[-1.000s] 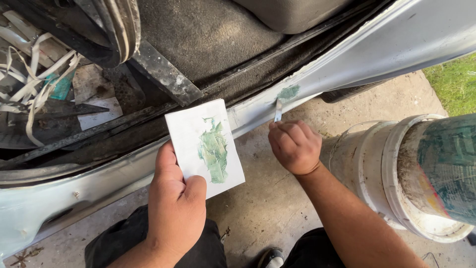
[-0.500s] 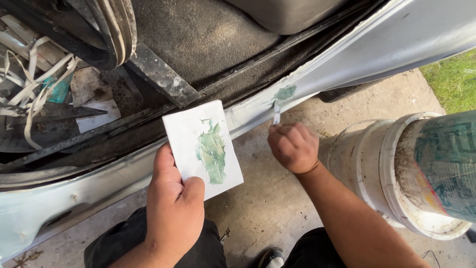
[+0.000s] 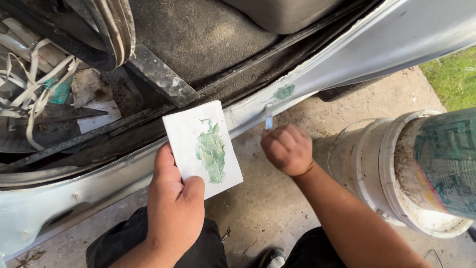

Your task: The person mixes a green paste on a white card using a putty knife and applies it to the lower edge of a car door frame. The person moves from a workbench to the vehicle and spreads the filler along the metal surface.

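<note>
The person's left hand is gripping a white card smeared with green filler just below the pale car sill, while the right hand is clenching a small spreader whose tip is touching that sill, beside a white bucket.

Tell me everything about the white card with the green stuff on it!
The white card is a flat, stiff-looking rectangle, tilted a little. A smeared patch of pale green paste sits near its middle. The left hand grips its lower corner, thumb on top, holding it up in front of the car's pale sill. Nothing else touches it.
</note>
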